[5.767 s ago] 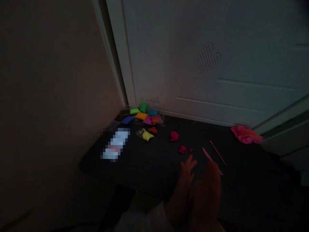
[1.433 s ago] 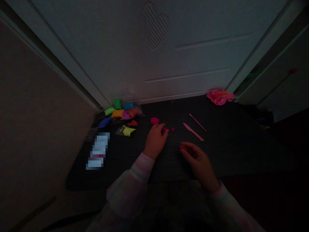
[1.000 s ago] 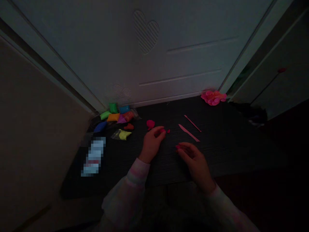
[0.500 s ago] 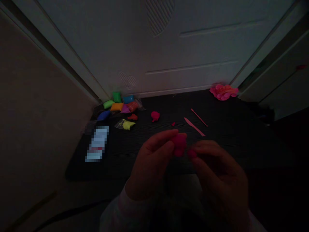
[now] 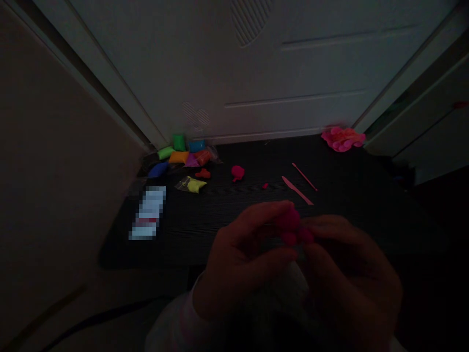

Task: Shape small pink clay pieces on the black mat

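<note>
Pinched between thumb and fingers of the left hand [image 5: 234, 259], the larger pink clay piece [image 5: 288, 220] lies over the table [image 5: 205, 225], its right side apparently touching the small pink lump [image 5: 306, 235] pinched by the right hand [image 5: 366, 278], both long axes indistinct

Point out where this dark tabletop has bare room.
Bare: right of the pink knife and thin pink stick, in front of the petalled pink piece; between the yellow clay packet, left hand and tabletop's front edge. Crowded: the back left corner, with bagged clay.
</note>
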{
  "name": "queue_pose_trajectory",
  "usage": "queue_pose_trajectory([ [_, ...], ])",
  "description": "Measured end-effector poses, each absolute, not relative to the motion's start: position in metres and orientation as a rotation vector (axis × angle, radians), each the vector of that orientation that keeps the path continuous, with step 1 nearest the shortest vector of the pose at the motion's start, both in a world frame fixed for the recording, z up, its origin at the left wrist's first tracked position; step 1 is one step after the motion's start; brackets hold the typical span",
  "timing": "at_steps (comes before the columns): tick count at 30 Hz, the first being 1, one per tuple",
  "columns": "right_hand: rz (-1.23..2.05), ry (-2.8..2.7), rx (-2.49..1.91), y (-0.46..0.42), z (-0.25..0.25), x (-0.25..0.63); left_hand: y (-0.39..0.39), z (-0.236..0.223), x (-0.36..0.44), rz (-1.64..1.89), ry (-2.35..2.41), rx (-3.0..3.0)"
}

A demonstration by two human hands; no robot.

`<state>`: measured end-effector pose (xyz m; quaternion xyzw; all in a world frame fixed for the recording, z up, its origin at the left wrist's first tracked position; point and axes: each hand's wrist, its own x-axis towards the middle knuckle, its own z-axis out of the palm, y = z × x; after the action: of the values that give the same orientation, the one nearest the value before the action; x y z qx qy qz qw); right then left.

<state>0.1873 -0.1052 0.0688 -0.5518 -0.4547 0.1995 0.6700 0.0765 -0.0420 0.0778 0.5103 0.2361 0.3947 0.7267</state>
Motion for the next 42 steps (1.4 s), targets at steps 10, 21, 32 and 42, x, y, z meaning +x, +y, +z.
queue_pose_trajectory([
  [10,0.428,-1.031,-1.263,-0.108,0.068,0.189,-0.043,0.079,0.075,0.952,0.669,1.538],
  [21,0.418,-1.036,-1.244,-0.106,0.064,0.191,-0.044,0.084,0.074,1.012,0.654,1.794],
  [32,0.427,-0.955,-1.237,-0.105,0.060,0.188,-0.044,0.080,0.077,1.049,0.679,1.835],
  [42,0.846,-0.606,-0.989,-0.095,0.062,0.189,-0.039,0.066,0.086,1.005,0.699,1.201],
])
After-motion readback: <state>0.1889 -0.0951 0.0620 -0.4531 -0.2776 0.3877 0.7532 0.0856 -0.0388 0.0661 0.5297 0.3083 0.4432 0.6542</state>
